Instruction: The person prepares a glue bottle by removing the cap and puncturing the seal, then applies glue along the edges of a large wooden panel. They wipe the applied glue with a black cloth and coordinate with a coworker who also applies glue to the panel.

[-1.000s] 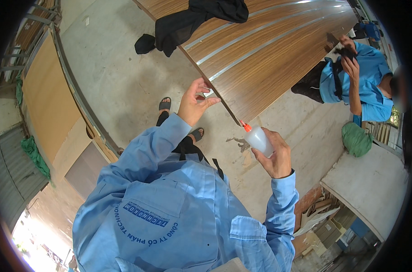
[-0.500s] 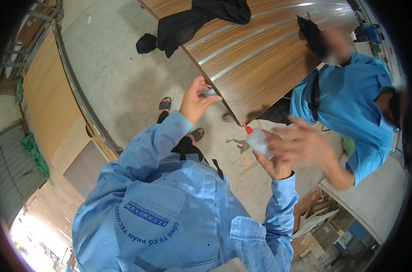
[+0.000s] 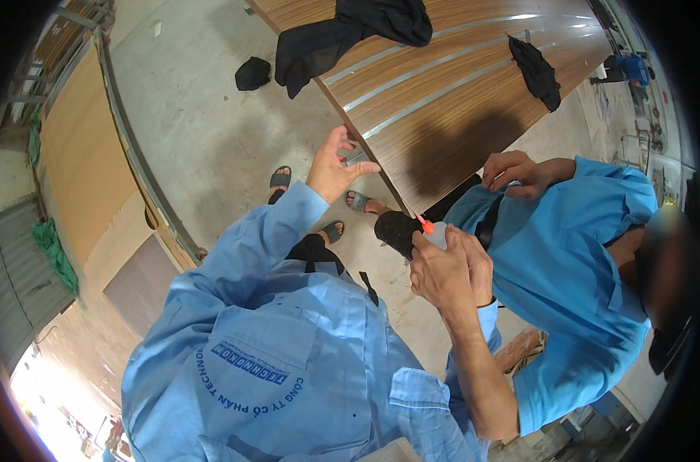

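Our right hand (image 3: 442, 273) clamps the bottle (image 3: 434, 233), nozzle toward 11 o'clock; left hand (image 3: 336, 165), fingers apart, touches the panel (image 3: 442, 100) edge at 10 o'clock.

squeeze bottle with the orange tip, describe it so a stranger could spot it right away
Start at the big wood-grain panel and follow its near corner down. Just below, the squeeze bottle sits between two hands, small and whitish. Its orange nozzle is the only bright spot among blue sleeves.

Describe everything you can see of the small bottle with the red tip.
The small bottle looks like whitish, translucent plastic with a short red-orange nozzle pointing up and left. It is mostly hidden in the grip of two overlapping hands: the person's right hand and a co-worker's hand. It sits just off the wooden panel edge.
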Available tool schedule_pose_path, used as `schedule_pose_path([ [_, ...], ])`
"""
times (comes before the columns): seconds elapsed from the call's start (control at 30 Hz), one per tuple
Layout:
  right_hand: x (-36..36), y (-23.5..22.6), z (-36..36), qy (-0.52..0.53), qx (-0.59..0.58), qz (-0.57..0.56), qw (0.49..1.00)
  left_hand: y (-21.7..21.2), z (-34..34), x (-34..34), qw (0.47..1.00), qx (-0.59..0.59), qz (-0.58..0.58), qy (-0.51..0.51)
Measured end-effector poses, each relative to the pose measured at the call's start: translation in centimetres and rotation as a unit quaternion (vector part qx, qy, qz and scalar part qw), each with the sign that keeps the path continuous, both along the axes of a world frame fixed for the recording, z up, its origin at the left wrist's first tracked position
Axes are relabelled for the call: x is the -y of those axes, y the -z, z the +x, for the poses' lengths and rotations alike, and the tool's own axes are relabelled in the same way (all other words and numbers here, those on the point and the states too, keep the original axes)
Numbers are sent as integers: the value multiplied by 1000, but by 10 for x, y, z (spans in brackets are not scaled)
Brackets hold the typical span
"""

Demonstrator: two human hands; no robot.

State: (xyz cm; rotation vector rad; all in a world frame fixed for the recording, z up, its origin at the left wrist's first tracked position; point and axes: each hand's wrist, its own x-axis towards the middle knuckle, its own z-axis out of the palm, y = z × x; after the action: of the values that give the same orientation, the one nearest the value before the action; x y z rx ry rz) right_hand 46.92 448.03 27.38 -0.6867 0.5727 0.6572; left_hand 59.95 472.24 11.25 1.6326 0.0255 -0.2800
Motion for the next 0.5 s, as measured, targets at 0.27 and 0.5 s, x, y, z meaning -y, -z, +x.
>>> schedule_pose_path([
  [0.27,-4,4,2,-18,147,-213,966,-11,-4,8,999,17,-23,-22],
  [0.5,-5,-26,43,-185,497,-738,417,-27,-5,15,999,36,12,-22],
])
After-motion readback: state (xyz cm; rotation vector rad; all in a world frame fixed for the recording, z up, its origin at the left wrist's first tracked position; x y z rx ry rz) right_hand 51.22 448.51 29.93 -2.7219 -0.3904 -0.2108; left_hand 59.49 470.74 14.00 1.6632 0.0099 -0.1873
